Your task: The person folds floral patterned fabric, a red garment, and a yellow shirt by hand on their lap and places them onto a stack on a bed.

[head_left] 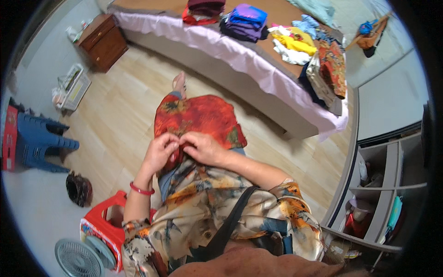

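A red patterned garment (203,115) with dark and olive blotches lies spread over my lap and knees. My left hand (161,150), with a red bangle (141,189) on its forearm, pinches the garment's near edge. Right beside it my right hand (201,147) grips the same edge, thumb and fingers drawn together. The fingertips of both hands almost meet, and the bit of cloth between them is mostly hidden.
Ahead is a bed (221,51) with folded clothes (247,21) and loose yellow clothing (295,44). To the left stand a brown bedside cabinet (101,44), a white basket (76,90), blue stools (44,138) and a red stool (108,226) with a fan (78,258). Shelves (387,189) line the right.
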The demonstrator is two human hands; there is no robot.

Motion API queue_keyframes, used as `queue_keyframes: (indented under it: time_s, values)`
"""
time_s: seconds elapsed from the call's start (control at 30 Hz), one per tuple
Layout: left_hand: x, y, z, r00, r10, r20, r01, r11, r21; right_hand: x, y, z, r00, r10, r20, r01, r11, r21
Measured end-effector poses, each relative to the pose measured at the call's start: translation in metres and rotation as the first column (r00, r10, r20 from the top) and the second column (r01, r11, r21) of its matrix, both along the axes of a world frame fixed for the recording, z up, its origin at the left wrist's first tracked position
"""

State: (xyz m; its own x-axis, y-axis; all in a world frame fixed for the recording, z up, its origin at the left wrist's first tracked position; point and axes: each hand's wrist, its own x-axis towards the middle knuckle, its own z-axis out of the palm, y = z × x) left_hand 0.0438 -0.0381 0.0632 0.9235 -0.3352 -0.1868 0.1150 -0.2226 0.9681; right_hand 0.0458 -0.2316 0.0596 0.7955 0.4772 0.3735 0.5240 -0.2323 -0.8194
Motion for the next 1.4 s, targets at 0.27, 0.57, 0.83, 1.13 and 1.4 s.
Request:
queue_keyframes:
  time_s: [0.27, 0.57, 0.83, 1.13, 1.4]
  values:
    - [0.045, 0.032, 0.072, 0.964, 0.217, 0.156, -0.167, 0.945, -0.283, 0.017, -0.051, 0.017, 0.975, 0.053, 0.214, 0.010, 0.959, -0.283]
    - [0.103, 0.036, 0.181, 0.896, 0.270, 0.353, -0.104, 0.900, -0.424, 0.055, -0.076, 0.028, 0.939, -0.086, 0.333, 0.245, 0.846, -0.473]
    - [0.117, 0.024, 0.249, 0.867, 0.188, 0.461, 0.033, 0.902, -0.430, 0.071, -0.069, 0.038, 0.840, -0.384, 0.384, 0.509, 0.803, -0.311]
    - [0.127, 0.024, 0.261, 0.808, 0.289, 0.513, -0.027, 0.889, -0.458, 0.063, -0.078, 0.047, 0.948, -0.299, 0.111, 0.309, 0.948, -0.077]
    - [0.130, 0.026, 0.266, 0.764, 0.345, 0.546, -0.039, 0.868, -0.495, 0.033, -0.035, 0.053, 0.913, -0.270, 0.307, 0.356, 0.893, -0.274]
